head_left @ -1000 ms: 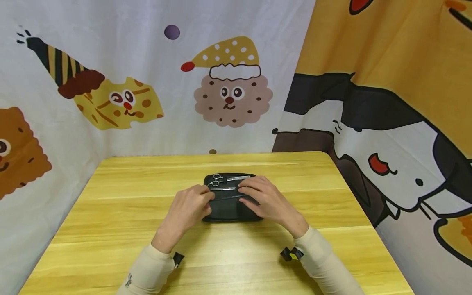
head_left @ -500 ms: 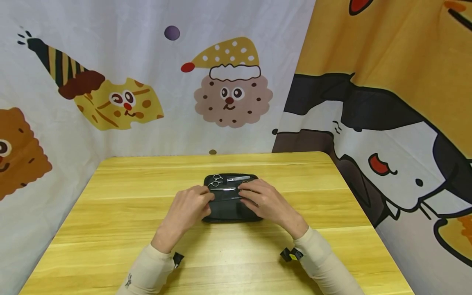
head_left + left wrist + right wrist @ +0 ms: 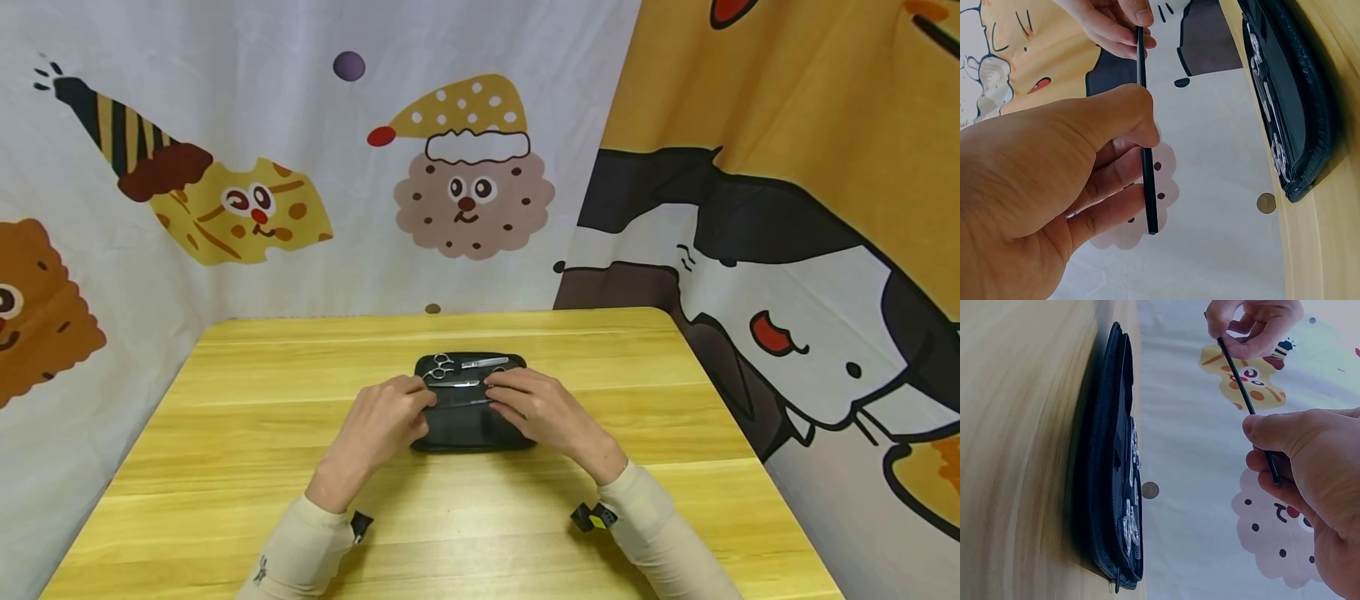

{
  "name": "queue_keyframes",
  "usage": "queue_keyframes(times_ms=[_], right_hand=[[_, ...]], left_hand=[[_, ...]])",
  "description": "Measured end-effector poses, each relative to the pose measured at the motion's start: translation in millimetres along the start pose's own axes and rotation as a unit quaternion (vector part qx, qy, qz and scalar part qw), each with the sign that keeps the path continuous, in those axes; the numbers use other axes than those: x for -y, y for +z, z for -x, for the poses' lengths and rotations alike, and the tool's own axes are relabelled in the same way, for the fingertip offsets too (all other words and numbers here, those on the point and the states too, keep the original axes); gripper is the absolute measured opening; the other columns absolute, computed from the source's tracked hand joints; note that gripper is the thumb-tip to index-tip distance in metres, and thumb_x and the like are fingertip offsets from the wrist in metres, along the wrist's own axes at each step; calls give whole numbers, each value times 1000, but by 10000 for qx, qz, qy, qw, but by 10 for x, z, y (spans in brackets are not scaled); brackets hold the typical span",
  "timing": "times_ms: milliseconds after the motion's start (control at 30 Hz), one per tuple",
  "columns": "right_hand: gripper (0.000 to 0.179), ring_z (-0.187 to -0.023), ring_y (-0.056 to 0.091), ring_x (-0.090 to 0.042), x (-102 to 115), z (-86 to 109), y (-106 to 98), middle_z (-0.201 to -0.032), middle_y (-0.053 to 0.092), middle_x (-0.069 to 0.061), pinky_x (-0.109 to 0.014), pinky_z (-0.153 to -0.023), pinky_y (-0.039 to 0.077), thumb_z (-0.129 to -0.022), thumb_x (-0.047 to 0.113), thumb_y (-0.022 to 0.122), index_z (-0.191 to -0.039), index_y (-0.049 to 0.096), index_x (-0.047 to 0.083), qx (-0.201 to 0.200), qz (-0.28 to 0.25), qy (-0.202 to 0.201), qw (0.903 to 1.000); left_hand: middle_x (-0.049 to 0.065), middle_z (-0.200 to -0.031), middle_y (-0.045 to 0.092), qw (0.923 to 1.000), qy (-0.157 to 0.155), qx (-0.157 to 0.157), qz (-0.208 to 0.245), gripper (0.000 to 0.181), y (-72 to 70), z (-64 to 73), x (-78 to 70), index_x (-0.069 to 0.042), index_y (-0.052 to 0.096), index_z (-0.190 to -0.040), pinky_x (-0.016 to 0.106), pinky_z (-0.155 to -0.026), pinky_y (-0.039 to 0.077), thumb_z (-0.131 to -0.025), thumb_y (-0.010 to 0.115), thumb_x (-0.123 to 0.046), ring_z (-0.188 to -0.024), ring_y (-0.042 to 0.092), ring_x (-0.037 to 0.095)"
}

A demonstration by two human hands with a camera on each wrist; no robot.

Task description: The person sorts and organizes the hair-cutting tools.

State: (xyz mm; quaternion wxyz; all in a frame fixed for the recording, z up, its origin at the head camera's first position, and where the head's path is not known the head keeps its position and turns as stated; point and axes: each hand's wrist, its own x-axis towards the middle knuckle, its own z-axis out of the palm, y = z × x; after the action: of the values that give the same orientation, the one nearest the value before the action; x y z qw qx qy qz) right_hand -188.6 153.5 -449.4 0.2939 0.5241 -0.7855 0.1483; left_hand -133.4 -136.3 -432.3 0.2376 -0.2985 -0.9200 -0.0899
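Observation:
Both hands hold a thin, straight black strip (image 3: 1150, 200) between them, above an open black zip case (image 3: 468, 432). The strip shows edge-on in the wrist views, so its kind is hidden. My left hand (image 3: 384, 417) pinches its left part between thumb and fingers. The right hand (image 3: 543, 408) grips the other end the same way, thumb on the near side in the right wrist view. Silver scissors (image 3: 440, 367) lie in the far half of the case. A second silver blade (image 3: 483, 363) lies to their right, with a finger ring partly behind the right hand.
The case rests on a yellow wood-grain table (image 3: 480, 533), near its far edge. Behind and beside the table hang curtains (image 3: 465, 42) with cartoon prints. A small black device (image 3: 592, 517) is worn at the right wrist, another (image 3: 362, 527) at the left.
My right hand has come down slightly toward the near side, uncovering more of the case's far right corner and a scissor ring. The left hand stays almost still; both keep hold of the strip.

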Motion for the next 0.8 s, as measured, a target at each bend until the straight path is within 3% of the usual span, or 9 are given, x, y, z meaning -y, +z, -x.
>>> queue_keyframes(times_ms=[133,267,500,800], right_hand=[[30,-111,82,-23,-5,8,-6,-123,85,-9,-34,-96,69,-84,5,99,-112,89,5,31,9,22,10000],[29,-111,82,-24,-19,21,-5,-123,85,-11,-35,-95,70,-85,6,99,-112,88,4,45,81,26,10000],[28,-111,83,-25,-36,31,-30,-122,85,-12,-36,-95,70,-87,7,98,-113,88,4,7,194,85,9998],[26,-111,83,-25,-35,31,-53,-121,86,-11,-37,-96,70,-89,9,97,-113,89,5,165,299,194,9992]], left_hand=[[1,-92,79,10000,-55,0,-9,27,0,1,7,-12,87,-98,28,-61,59,-74,92,1,-77,70,16],[3,-101,81,10000,-67,-5,2,27,6,-10,16,-11,88,-106,35,-75,65,-80,97,-12,-86,71,19],[12,-129,80,10000,-53,-35,-15,59,25,-17,42,-9,81,-134,50,-101,66,-86,99,-35,-117,76,32],[16,-153,67,9999,36,-105,45,96,52,-6,74,-12,63,-159,60,-123,54,-84,99,-58,-143,64,39]])
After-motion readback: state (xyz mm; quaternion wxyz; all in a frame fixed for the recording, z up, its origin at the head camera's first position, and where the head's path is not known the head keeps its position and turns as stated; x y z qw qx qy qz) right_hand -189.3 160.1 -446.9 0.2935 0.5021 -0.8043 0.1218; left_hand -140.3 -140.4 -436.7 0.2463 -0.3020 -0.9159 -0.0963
